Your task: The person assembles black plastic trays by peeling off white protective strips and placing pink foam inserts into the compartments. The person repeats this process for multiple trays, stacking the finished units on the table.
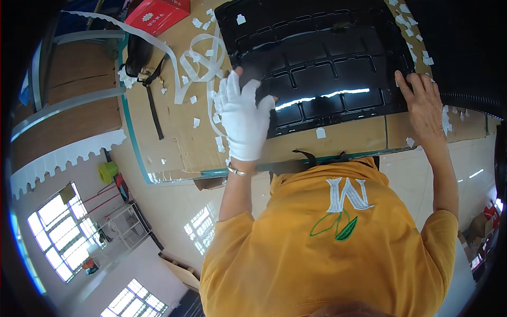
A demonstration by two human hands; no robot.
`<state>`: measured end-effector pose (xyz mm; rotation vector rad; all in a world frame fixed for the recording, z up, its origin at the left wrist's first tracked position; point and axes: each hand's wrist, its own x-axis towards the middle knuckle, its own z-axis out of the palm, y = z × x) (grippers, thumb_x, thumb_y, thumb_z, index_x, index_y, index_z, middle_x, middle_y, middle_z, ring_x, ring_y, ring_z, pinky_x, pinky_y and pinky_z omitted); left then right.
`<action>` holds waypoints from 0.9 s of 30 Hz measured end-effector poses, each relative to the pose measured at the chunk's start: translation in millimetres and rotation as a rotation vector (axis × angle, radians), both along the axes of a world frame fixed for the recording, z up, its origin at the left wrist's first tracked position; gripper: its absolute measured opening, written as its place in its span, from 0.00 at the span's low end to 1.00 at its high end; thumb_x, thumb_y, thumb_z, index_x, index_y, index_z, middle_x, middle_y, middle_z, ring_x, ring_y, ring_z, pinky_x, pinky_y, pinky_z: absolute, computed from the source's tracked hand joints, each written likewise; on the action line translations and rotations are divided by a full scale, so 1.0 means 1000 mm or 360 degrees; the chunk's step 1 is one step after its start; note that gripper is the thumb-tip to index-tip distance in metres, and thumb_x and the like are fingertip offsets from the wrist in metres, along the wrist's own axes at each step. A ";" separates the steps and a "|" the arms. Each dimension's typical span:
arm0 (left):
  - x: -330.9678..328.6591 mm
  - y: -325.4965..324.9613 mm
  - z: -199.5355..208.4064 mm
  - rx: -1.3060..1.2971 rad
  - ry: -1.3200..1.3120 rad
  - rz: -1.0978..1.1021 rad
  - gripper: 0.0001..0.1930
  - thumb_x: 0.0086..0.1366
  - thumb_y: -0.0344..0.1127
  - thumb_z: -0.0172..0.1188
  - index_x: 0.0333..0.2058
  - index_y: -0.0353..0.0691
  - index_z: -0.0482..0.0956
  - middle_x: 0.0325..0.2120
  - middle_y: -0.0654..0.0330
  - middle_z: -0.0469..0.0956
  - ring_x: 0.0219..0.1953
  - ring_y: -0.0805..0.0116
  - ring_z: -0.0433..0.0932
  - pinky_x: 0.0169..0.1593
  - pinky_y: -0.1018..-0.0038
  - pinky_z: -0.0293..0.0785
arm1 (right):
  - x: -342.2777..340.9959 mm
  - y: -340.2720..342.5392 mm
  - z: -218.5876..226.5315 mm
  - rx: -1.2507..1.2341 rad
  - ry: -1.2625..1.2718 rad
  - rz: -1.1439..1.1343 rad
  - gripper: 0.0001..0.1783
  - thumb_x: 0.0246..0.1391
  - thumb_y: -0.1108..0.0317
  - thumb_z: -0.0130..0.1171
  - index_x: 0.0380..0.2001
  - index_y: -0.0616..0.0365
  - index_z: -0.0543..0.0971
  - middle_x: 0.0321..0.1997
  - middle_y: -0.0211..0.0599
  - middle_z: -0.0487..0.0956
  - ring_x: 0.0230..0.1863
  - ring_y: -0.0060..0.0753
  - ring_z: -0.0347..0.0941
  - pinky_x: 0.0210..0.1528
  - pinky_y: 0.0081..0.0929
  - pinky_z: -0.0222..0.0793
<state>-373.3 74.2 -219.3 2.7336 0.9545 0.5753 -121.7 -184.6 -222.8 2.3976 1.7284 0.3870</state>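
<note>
A large black moulded plastic panel (325, 50) with raised ribs lies on the cardboard-covered table in front of me. My left hand (244, 119), in a white glove with some fingertips bare, is over its left edge. The fingers are spread and the thumb points over the panel; whether they touch it I cannot tell. My bare right hand (424, 105) is at the panel's right edge, thumb on its top side and the other fingers curled at the rim. Their tips are partly hidden.
Loose white strip (203, 58) lies in coils left of the panel. Small white paper pieces (196, 123) are scattered around. A red box (158, 16) and a black strap (154, 111) lie on the table (174, 142) at left. Metal rails (68, 108) stand beyond its left edge.
</note>
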 end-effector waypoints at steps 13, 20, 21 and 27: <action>-0.014 0.006 0.004 -0.0062 0.0046 -0.0214 0.10 0.47 0.31 0.69 0.31 0.39 0.84 0.52 0.50 0.74 0.54 0.47 0.69 0.56 0.58 0.66 | -0.002 0.002 0.002 0.0077 0.0148 -0.0058 0.33 0.41 0.82 0.58 0.56 0.60 0.76 0.47 0.38 0.74 0.51 0.40 0.68 0.55 0.35 0.66; -0.008 0.007 0.010 -0.0116 0.0158 -0.0262 0.07 0.48 0.31 0.67 0.29 0.40 0.83 0.53 0.52 0.74 0.55 0.47 0.68 0.56 0.55 0.64 | -0.002 0.003 0.003 0.0091 0.0140 -0.0073 0.33 0.40 0.83 0.58 0.56 0.60 0.76 0.47 0.40 0.74 0.51 0.41 0.68 0.55 0.37 0.67; -0.008 0.008 0.010 -0.0121 0.0160 -0.0274 0.07 0.48 0.30 0.67 0.29 0.40 0.82 0.54 0.52 0.73 0.55 0.47 0.68 0.56 0.54 0.64 | -0.002 0.003 0.003 0.0094 0.0138 -0.0078 0.33 0.40 0.84 0.58 0.56 0.60 0.76 0.47 0.40 0.74 0.51 0.41 0.68 0.55 0.37 0.67; -0.009 0.011 0.007 -0.0127 0.0180 -0.0285 0.09 0.49 0.29 0.66 0.32 0.42 0.82 0.55 0.51 0.72 0.56 0.46 0.67 0.58 0.51 0.61 | -0.001 0.001 -0.001 0.0100 0.0112 -0.0089 0.33 0.41 0.85 0.58 0.56 0.56 0.77 0.48 0.40 0.75 0.51 0.40 0.69 0.55 0.36 0.69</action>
